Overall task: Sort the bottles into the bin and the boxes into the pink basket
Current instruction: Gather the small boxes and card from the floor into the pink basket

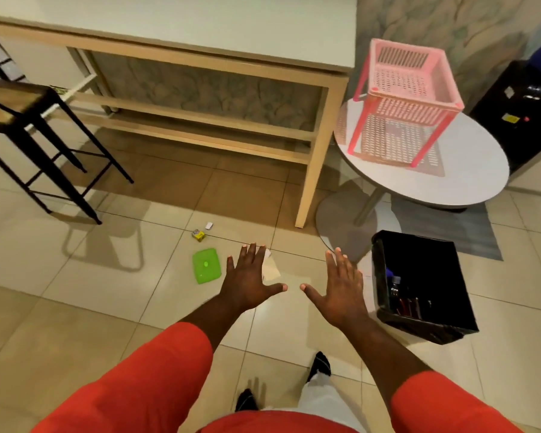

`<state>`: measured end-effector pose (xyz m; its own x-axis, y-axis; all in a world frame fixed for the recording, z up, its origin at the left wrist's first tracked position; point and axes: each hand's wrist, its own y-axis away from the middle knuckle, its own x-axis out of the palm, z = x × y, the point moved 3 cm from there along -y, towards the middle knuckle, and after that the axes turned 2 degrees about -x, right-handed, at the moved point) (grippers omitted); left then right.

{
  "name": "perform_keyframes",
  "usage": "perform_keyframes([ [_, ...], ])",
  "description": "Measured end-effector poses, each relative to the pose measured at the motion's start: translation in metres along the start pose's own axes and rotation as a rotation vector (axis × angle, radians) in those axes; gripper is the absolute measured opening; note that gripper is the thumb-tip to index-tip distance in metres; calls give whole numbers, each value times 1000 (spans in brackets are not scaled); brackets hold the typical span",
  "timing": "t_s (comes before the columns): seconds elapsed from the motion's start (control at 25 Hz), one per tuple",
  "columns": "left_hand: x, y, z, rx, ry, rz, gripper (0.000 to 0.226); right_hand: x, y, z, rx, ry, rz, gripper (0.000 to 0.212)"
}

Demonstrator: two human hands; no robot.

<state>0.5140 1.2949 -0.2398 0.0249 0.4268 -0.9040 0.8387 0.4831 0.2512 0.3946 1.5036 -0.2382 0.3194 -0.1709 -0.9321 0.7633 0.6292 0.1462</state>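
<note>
Closest in, red sleeves (138,370) and two dark-shod feet (247,400) on the tiled floor (75,307). Both arms reach forward over the floor. Left hand (250,276) is flat, fingers spread, palm down, holding nothing. Right hand (344,289) is the same, spread and empty, with the thumbs near each other but apart. A beige box (272,270) lies on the floor, partly hidden behind the left hand. A green plastic box (205,265) lies flat just left of that hand. The black bin (434,270) stands on the floor just right of the right hand, tilted in view. A clear bottle (395,284) with a pale cap is inside it against the near wall; the other contents are too dark to tell. Further out are a small yellow box (198,235) and a small white box (209,226), close together on the tiles. Beyond the bin, a grey mat (469,232) lies under a round white table (469,189). The pink basket (409,98) stands upright on that table on its legs. A wooden-framed table (200,57) spans the back, a stool (28,120) stands far left, and a black appliance (512,110) stands far right.
</note>
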Motion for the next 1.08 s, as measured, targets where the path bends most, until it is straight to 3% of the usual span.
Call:
perform_keyframes([
  [0.28,-17,-5,66,-121,51,-21,122,29,-47,64,-120,26,41,104],
  [0.76,-46,-93,161,-325,42,30,123,75,-192,134,-234,-15,234,102],
  [1.08,-54,-162,214,-324,87,64,124,102,-265,178,-210,-38,265,104],
])
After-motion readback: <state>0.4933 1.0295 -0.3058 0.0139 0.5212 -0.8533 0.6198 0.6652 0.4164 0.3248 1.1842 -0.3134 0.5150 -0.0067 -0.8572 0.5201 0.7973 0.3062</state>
